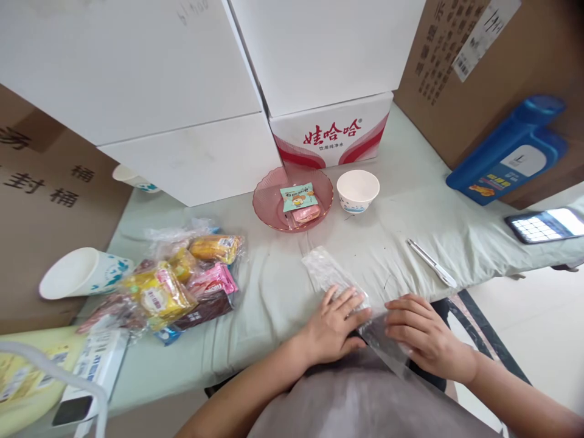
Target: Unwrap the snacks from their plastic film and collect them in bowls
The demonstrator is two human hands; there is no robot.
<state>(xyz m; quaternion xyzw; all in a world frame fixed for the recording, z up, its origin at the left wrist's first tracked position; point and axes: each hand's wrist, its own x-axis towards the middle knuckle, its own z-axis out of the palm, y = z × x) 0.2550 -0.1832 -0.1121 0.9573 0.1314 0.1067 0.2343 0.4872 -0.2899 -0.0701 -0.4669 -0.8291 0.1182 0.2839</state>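
Observation:
A clear plastic bag (325,271) lies flat at the table's near edge, its lower end hanging off toward me. My left hand (335,325) rests on it with fingers spread, pressing it down. My right hand (422,334) lies on the bag's lower part, fingers curled toward the left hand. Behind the bag stands a pink glass plate (274,204) holding a small teal snack packet (298,196) and a pink one (305,213). A white paper bowl (358,190) stands just right of the plate.
A heap of wrapped snacks (182,283) lies at the left, a tipped paper cup (79,272) beside it. A pen (431,263) lies right of the bag. White and brown cartons wall the back; a blue bottle (508,152) and a phone (545,224) lie at right.

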